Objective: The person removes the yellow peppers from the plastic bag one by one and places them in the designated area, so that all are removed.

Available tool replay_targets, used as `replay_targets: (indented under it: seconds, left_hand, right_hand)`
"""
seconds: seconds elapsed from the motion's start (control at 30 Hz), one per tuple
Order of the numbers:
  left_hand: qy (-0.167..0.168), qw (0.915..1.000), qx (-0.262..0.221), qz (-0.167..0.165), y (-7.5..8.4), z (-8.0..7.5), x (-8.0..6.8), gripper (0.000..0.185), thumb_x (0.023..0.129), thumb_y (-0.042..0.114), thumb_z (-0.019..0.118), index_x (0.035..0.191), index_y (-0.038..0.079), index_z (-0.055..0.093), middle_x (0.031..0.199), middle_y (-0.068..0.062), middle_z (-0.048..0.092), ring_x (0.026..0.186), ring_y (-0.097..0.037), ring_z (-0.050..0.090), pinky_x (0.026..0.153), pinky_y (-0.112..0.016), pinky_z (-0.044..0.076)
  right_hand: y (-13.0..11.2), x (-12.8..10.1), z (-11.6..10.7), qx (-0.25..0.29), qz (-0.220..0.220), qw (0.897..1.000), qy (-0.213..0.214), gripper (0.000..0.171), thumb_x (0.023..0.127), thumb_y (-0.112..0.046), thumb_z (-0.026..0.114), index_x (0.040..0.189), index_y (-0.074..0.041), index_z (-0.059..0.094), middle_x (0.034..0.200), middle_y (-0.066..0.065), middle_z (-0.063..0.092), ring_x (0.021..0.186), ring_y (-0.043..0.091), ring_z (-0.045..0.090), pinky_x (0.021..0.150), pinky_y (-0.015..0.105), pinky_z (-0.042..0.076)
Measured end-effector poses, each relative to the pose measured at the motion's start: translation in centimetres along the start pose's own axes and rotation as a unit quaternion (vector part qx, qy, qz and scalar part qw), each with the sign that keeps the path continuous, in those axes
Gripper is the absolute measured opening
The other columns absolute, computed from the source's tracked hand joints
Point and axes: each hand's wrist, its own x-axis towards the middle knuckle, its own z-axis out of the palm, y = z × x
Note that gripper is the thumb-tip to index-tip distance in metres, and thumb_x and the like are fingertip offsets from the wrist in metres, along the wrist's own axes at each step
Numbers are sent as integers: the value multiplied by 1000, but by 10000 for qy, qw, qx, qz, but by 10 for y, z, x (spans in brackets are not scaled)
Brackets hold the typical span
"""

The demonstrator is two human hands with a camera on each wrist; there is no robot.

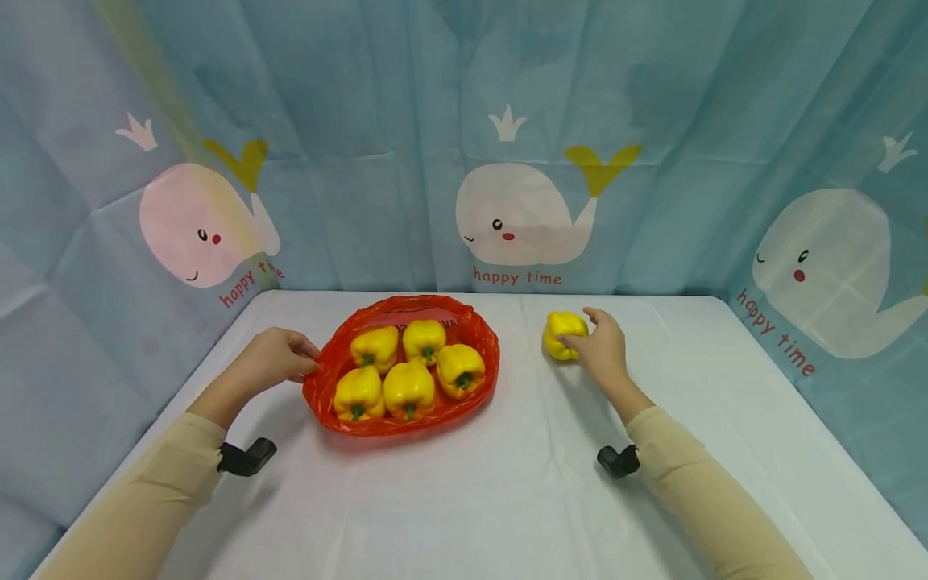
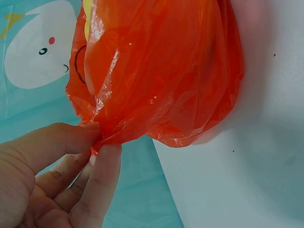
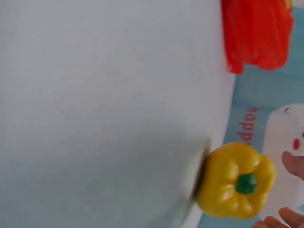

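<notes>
A red plastic bag (image 1: pixel 329 403) lies open on the white table (image 1: pixel 507 499), with several yellow bell peppers (image 1: pixel 409 388) inside. My left hand (image 1: pixel 312 364) is at the bag's left edge; in the left wrist view its thumb and forefinger (image 2: pixel 99 140) pinch a fold of the red bag (image 2: pixel 161 71). Right of the bag a single yellow pepper (image 1: pixel 564 332) lies on the table. My right hand (image 1: pixel 582 332) reaches over it with spread fingers. In the right wrist view the pepper (image 3: pixel 236 179) shows its green stem, and my fingertips (image 3: pixel 293 164) are just beside it, a little apart.
A blue curtain with white whales (image 1: pixel 518 213) closes in the table at the back and on both sides. Bare white tabletop stretches in front of the bag and between my forearms. Black wrist mounts (image 1: pixel 246 457) hang under both sleeves.
</notes>
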Motion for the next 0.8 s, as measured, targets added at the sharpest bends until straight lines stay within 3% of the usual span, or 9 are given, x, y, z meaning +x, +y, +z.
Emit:
replay_targets:
  seconds: [0.2,0.43,0.8]
  left_hand:
    - [13,10000,10,-12,0,1,0,28,85,17,65,105,-2,64,95,-13,65,75,-16,63,77,-39,56]
    - [41,10000,43,0,1,1,0,28,85,17,65,105,-2,64,96,-13,65,76,-16,64,77,-39,56]
    - [29,10000,-5,-26,2,1,-1,28,85,17,65,105,-2,64,95,-13,65,77,-16,63,77,-39,56]
  right_hand:
    - [-12,-10,-2,512,-155,9986,-37,58,81,-21,71,131,-3,48,137,15,47,129,29,41,106,40,38]
    - [-29,-28,4,819,-553,9947,-291,62,79,-30,73,130,-6,49,135,14,50,127,26,45,102,38,42]
    - [-47,-42,30,1145,-503,9899,-672,55,77,-28,75,124,-9,53,129,5,54,123,21,50,98,35,45]
